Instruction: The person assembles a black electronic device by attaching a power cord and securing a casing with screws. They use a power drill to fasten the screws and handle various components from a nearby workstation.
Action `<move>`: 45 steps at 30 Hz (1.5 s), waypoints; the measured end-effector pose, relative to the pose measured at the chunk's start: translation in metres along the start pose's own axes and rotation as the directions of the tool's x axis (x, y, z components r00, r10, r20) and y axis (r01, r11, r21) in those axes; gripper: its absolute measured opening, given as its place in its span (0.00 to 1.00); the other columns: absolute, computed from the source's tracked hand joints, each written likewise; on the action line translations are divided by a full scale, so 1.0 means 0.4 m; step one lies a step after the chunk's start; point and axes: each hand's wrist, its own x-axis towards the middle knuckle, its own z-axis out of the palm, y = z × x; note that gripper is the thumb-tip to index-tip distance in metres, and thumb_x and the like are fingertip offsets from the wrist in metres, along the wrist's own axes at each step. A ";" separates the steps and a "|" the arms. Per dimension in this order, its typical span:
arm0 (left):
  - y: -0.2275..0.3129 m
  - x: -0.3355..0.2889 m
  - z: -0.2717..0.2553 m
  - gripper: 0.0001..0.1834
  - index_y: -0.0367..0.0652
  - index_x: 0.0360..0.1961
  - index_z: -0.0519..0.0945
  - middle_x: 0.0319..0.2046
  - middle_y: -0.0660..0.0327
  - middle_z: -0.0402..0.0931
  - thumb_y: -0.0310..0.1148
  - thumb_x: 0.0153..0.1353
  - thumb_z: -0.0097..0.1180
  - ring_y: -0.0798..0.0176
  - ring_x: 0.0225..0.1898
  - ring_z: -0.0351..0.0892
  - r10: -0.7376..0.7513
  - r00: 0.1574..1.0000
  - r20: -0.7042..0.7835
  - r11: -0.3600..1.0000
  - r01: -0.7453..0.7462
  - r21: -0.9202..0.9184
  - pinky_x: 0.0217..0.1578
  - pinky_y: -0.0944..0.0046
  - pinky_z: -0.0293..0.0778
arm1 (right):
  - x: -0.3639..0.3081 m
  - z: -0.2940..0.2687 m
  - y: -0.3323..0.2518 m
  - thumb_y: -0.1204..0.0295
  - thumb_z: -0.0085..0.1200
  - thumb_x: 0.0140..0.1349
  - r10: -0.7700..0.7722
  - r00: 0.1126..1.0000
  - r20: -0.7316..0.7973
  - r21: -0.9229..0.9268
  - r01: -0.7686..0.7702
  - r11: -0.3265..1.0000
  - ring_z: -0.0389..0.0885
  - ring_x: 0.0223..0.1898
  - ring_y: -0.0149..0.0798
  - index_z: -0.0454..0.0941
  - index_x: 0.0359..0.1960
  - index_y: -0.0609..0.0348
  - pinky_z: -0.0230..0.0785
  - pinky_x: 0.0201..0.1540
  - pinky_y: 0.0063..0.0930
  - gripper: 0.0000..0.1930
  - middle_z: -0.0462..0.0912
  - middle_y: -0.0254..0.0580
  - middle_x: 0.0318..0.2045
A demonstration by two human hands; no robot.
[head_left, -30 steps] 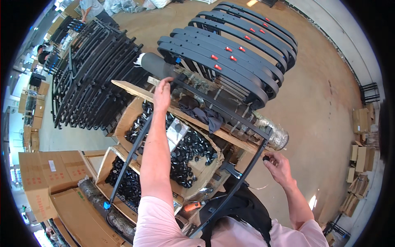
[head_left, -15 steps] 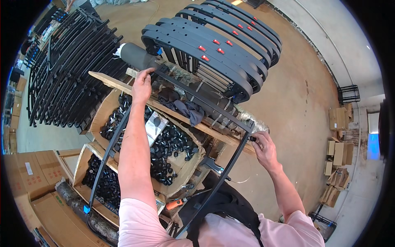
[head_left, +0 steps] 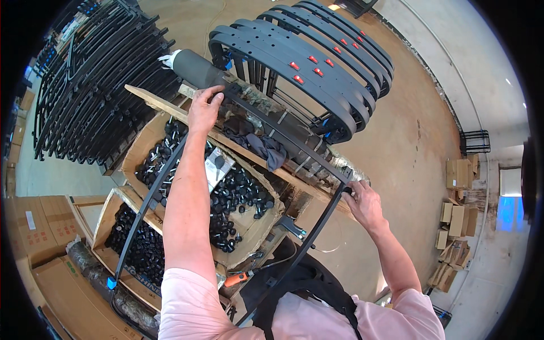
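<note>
A black metal tube frame (head_left: 286, 130) lies in front of me, its far bar slanting down to the right. At its far left corner, my left hand (head_left: 203, 113) has its fingers curled; what they pinch there is hidden. My right hand (head_left: 364, 203) is at the far right corner, with thumb and fingers closed on a small black knob (head_left: 347, 191) against the frame. Beneath my left forearm, a cardboard box (head_left: 258, 241) holds many black knobs with metal studs (head_left: 226, 195). A blue clip (head_left: 111, 283) sits on the frame's left bar.
Curved dark grey frames with red tags (head_left: 272, 51) stand beyond the bench. A tall stack of black frames (head_left: 85, 85) is at far left. A wooden plank (head_left: 153, 102), a dark cloth (head_left: 263, 148), an orange-handled tool (head_left: 237, 279) and a second box of black parts (head_left: 133, 243) lie nearby.
The view has shifted slightly. My right hand's fingers have closed in around the corner knob, and my left hand's fingers have shifted at the other corner. The frame stays in place.
</note>
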 end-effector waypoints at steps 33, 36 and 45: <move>-0.030 -0.001 -0.001 0.17 0.59 0.59 0.86 0.56 0.58 0.83 0.42 0.71 0.63 0.56 0.54 0.85 0.000 1.000 -0.019 0.994 -0.002 -0.107 0.58 0.56 0.77 | 0.049 -0.037 -0.034 0.53 0.60 0.71 0.139 0.960 0.243 -0.146 -0.106 0.984 0.89 0.38 0.61 0.81 0.50 0.65 0.81 0.47 0.54 0.24 0.88 0.57 0.30; -0.049 0.004 -0.007 0.16 0.59 0.59 0.86 0.56 0.59 0.83 0.42 0.71 0.63 0.57 0.55 0.85 -0.107 0.994 0.011 0.983 0.108 -0.150 0.58 0.56 0.77 | 0.070 -0.036 -0.029 0.52 0.60 0.71 0.161 0.947 0.278 -0.314 -0.069 0.947 0.89 0.38 0.61 0.82 0.51 0.64 0.81 0.46 0.53 0.24 0.88 0.58 0.29; -0.008 -0.009 -0.010 0.18 0.52 0.62 0.84 0.55 0.56 0.85 0.39 0.72 0.62 0.56 0.56 0.85 -0.010 1.000 -0.005 0.998 0.010 -0.057 0.60 0.56 0.77 | 0.075 0.026 0.000 0.50 0.59 0.72 0.037 0.999 0.036 -0.222 -0.028 0.975 0.89 0.34 0.64 0.77 0.55 0.63 0.82 0.40 0.55 0.26 0.89 0.58 0.30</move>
